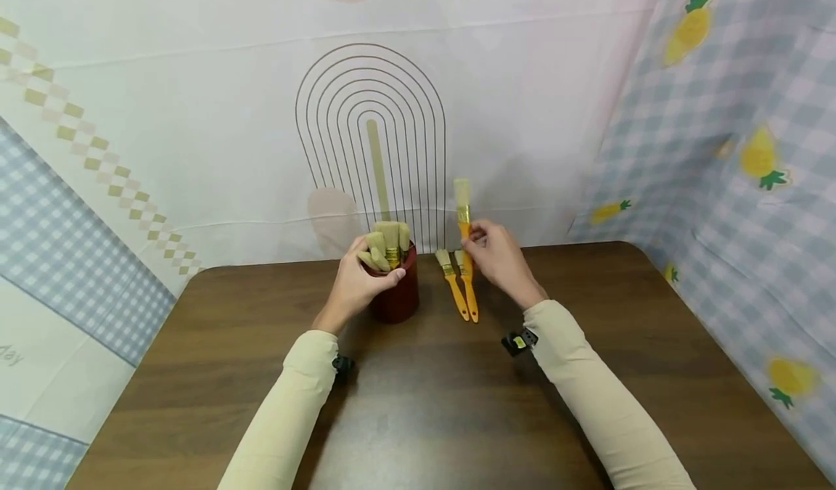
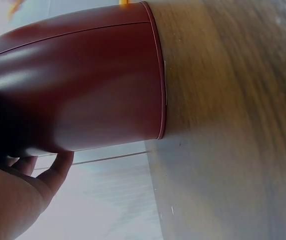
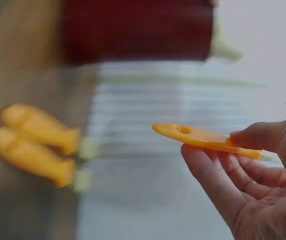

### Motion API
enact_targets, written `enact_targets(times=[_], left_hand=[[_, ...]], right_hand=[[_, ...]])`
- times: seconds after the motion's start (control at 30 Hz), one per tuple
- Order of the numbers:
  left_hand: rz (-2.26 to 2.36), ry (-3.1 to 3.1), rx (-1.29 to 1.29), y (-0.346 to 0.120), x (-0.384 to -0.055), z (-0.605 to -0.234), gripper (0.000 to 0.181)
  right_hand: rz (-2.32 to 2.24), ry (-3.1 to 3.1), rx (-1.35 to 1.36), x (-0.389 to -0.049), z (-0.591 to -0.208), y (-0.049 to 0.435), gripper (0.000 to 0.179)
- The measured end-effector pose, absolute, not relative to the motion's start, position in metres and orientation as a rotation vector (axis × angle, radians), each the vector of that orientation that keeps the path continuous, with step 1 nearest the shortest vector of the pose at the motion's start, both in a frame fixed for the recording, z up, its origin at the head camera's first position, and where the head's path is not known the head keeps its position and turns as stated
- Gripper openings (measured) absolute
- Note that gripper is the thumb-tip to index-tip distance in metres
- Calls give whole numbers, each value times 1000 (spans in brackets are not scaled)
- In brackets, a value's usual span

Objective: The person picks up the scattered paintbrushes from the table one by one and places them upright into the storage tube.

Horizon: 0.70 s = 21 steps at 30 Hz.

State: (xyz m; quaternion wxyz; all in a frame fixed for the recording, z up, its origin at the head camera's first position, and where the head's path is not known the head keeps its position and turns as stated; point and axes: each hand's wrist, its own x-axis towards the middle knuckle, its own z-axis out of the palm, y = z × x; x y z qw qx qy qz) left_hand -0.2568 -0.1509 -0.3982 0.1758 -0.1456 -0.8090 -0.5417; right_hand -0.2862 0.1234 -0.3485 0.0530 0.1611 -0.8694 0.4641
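Note:
My left hand (image 1: 355,281) grips a dark red round holder (image 1: 397,297) that stands upright at the back of the table, thumb near its rim. Several paintbrushes (image 1: 390,237) stick out of the holder, bristles up. In the right wrist view, my right hand (image 3: 262,180) pinches the yellow handle of a paintbrush (image 3: 202,139) between thumb and fingers. The head view shows that brush raised upright, its pale bristles on top. Two more yellow-handled paintbrushes (image 1: 453,287) lie side by side on the table, right of the holder and below the raised brush.
The brown wooden table (image 1: 418,417) reaches back to a white cloth wall (image 1: 209,149) with an arch pattern. A checked cloth with pineapples (image 1: 705,207) hangs along the right side. Each wrist wears a small black camera (image 1: 519,342).

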Motion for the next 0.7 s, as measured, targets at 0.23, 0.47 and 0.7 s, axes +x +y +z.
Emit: enact_targets(times=[0.23,0.47,0.7], left_hand=[[-1542,-2280,-431,-157,-266,-409,63],[-1516,-2296,-428,-157,-265,-408,66],[-1504,-2314,-426,-158,-263,-404,68]], right_hand=[[1377,-2487,624,-274,-298,94,26],[1286,-2388,736,-270,-271,73,27],[1286,-2267,817,-266,-251,56,24]])
